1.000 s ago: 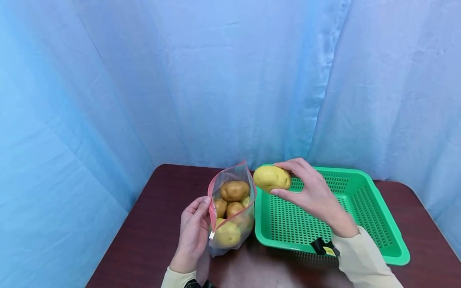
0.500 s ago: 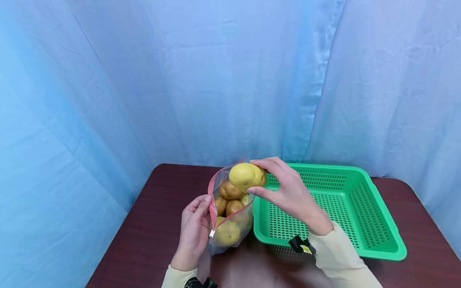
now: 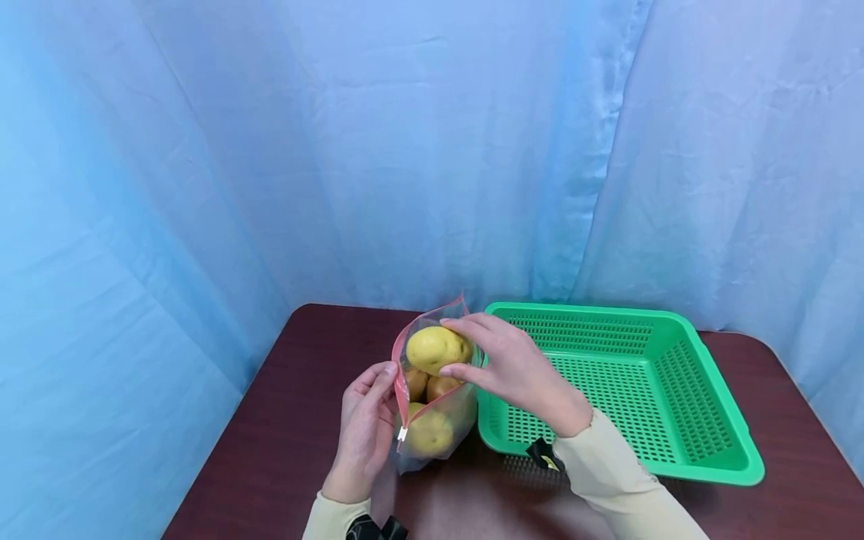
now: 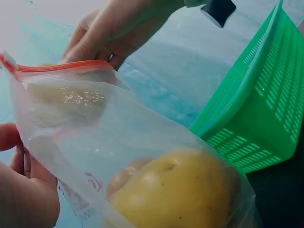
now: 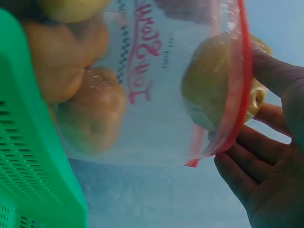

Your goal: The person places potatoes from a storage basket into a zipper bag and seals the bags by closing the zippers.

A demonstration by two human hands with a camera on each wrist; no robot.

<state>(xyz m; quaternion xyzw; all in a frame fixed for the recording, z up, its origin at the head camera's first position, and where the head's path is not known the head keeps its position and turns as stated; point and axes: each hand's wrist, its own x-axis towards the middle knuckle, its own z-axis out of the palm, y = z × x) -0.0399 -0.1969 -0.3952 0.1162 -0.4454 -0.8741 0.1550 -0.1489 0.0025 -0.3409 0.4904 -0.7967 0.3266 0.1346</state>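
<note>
Your left hand [image 3: 364,431] pinches the edge of the clear plastic bag [image 3: 464,420] at its left side, thumb on the near face, just by the pink rim [image 3: 425,409]. Your right hand [image 3: 514,369] grips a yellow potato [image 3: 430,351] between thumb and fingers, coming at it from the right. That potato is at the mouth of your bag: in the right wrist view part of it shows through the plastic, inside the rim, while the end by your fingers sticks out past it. The bag stands on the table [image 3: 283,420] with its mouth spread. Below the potato you hold, two brownish potatoes [image 3: 442,387] show in the opening, and another yellow potato [image 3: 430,435] lies low against the near wall. A white slider [image 3: 403,433] sits at the near end of the rim, and the right wrist view shows pink lettering [image 5: 142,52] on the plastic. To the right of your bag, just beside it, is a green basket [image 3: 722,472] with slotted walls; you cannot tell whether the two touch. Your sleeves [image 3: 621,472] are cream, and a pale blue curtain [image 3: 405,150] hangs behind the table.
</note>
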